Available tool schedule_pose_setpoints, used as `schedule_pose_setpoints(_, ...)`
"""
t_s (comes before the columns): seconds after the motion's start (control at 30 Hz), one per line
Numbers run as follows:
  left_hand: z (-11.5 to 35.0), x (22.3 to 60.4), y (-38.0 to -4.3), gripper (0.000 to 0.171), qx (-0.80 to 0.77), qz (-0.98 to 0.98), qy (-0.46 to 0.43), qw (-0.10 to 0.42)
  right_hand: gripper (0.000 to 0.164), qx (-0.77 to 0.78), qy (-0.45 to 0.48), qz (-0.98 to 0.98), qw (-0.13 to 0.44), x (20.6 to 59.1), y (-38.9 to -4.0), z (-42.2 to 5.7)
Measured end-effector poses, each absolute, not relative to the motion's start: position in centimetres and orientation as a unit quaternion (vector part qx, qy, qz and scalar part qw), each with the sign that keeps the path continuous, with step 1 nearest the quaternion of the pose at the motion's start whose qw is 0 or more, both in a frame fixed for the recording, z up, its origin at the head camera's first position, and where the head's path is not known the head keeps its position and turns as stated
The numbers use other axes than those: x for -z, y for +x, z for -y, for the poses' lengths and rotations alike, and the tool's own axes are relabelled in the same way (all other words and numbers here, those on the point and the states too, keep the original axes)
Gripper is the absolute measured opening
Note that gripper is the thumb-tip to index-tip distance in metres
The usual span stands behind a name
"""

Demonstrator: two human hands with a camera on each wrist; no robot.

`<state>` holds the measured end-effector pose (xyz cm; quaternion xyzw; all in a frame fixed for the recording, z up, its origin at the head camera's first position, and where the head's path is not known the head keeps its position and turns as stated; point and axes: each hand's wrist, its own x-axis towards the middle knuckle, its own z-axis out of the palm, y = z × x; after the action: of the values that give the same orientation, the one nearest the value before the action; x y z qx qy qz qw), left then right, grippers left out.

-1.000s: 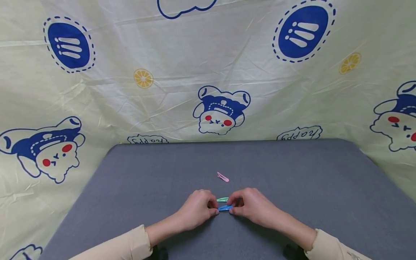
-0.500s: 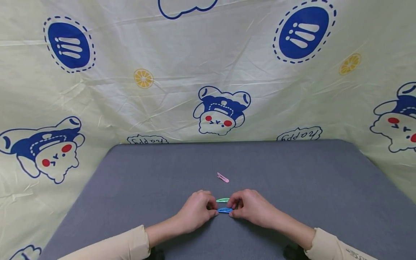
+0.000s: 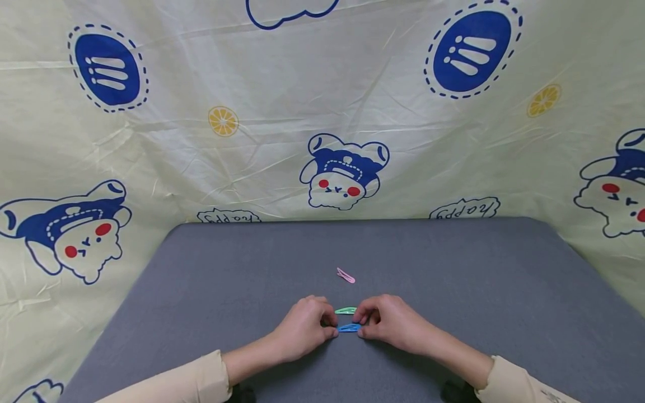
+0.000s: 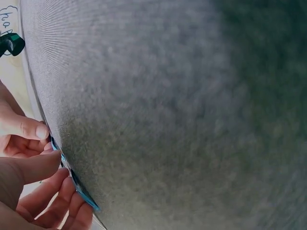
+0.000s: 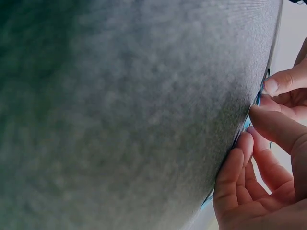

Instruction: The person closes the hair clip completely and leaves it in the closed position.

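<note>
A blue snap hair clip (image 3: 349,328) lies sideways between the two hands, low over the grey table. My left hand (image 3: 306,329) pinches its left end with thumb and fingertips. At the right end, my right hand (image 3: 395,324) holds it between thumb and curled fingers. Just behind is a green hair clip (image 3: 345,310), its right end hidden by the right fingers. A pink hair clip (image 3: 346,275) lies farther back, slanted, with its two arms spread apart. The left wrist view shows the blue clip's edge (image 4: 82,190) beside the fingers.
The grey cloth-covered table (image 3: 227,268) spreads around the hands. A pale curtain (image 3: 272,168) with cartoon bears and orange slices hangs behind its far edge. Cream sleeves (image 3: 191,380) cover both forearms.
The blue hair clip has come slightly toward the person, widening the gap to the green clip. Both hands moved a little with it; the green and pink clips stayed in place.
</note>
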<state>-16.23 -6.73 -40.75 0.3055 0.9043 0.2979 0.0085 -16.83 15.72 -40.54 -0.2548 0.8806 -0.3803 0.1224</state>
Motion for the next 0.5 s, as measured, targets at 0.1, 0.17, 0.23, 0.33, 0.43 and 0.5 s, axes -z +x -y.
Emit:
schedule_pose_setpoints(0.1,6.8,40.6,-16.2,0.010,-0.308,-0.902,0.303,0.010,0.013,0.389,-0.253,-0.876,0.127,40.4,-16.8,-15.9)
schedule_pose_setpoints(0.17,6.9,40.5,-16.3,0.009,-0.315,-0.900,0.301,0.008,0.013,0.393,-0.255,-0.874,0.129,40.3,-16.7,-16.0)
schedule_pose_setpoints(0.23,7.0,40.3,-16.3,0.008,-0.321,-0.899,0.298,0.006,0.012,0.395,-0.260,-0.871,0.131,40.1,-16.7,-16.1)
schedule_pose_setpoints(0.33,7.3,40.1,-16.7,0.007,-0.324,-0.898,0.298,-0.005,0.011,0.401,-0.263,-0.867,0.133,39.4,-16.7,-16.3)
schedule_pose_setpoints(0.43,7.6,39.7,-17.5,0.006,-0.332,-0.897,0.293,-0.006,0.013,0.400,-0.263,-0.869,0.126,38.6,-16.8,-16.6)
schedule_pose_setpoints(0.5,7.9,39.4,-18.1,0.008,-0.337,-0.896,0.290,0.002,0.014,0.394,-0.262,-0.874,0.115,38.1,-17.1,-16.7)
